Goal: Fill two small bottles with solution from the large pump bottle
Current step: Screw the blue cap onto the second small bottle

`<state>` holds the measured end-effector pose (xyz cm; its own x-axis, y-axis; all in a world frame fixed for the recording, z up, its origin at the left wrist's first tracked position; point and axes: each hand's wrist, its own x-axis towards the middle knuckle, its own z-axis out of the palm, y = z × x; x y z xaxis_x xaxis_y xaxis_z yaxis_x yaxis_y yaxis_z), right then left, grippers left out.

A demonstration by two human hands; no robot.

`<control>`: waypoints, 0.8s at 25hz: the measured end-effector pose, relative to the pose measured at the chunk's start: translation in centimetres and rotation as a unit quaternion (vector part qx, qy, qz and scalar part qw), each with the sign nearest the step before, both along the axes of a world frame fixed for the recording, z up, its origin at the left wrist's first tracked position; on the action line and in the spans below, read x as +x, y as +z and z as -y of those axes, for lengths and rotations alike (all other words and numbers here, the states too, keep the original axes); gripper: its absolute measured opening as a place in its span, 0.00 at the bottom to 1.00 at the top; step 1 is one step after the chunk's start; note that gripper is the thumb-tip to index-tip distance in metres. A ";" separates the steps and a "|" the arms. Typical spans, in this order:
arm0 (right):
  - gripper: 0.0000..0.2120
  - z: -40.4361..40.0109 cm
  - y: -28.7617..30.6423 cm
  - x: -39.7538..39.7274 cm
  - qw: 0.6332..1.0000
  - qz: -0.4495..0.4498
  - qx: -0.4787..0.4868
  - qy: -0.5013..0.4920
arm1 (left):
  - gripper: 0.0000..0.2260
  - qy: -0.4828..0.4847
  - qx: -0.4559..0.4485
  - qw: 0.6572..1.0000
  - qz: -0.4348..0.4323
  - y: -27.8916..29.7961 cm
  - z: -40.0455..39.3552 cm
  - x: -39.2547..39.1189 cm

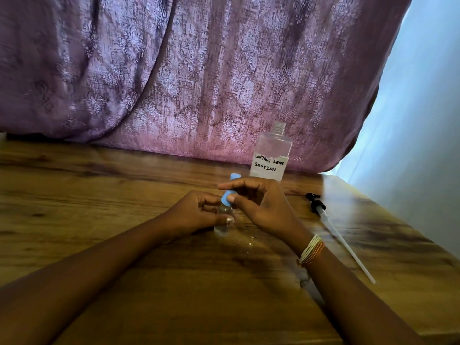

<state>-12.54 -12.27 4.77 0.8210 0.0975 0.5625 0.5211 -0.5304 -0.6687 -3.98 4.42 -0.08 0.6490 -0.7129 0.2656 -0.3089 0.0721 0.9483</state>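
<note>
Glossy wood-grain table [124, 185], clear plastic large bottle [272, 148], patterned woven purple cloth [174, 70]

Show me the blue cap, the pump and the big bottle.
Blue cap [227, 195], head view, lower side.
Pump [316, 204], head view, black head.
Big bottle [270, 163], head view, handwritten label.

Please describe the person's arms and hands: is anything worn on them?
Both forearms are bare, with no sleeves in view. The right wrist carries a stack of thin thread bracelets, cream and orange. The left hand shows no ring or band; one thumbnail looks pale.
</note>
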 end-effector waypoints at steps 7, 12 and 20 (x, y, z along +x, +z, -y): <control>0.09 -0.9 -0.5 0.2 0.998 0.019 -0.002 -0.066 | 0.07 0.012 0.012 1.000 0.006 0.2 0.0 -0.2; 0.11 -1.4 -0.8 0.5 0.996 0.019 0.013 -0.080 | 0.06 0.024 0.016 1.000 0.011 0.4 -0.1 -0.3; 0.20 0.5 0.5 0.0 0.996 -0.080 0.024 0.035 | 0.11 0.013 0.015 1.000 0.001 0.1 0.1 0.1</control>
<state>-12.50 -12.73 5.29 0.8928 0.1347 0.4298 0.4403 -0.4616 -0.7701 -3.91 4.32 0.04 0.6667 -0.7038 0.2453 -0.3117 0.0358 0.9495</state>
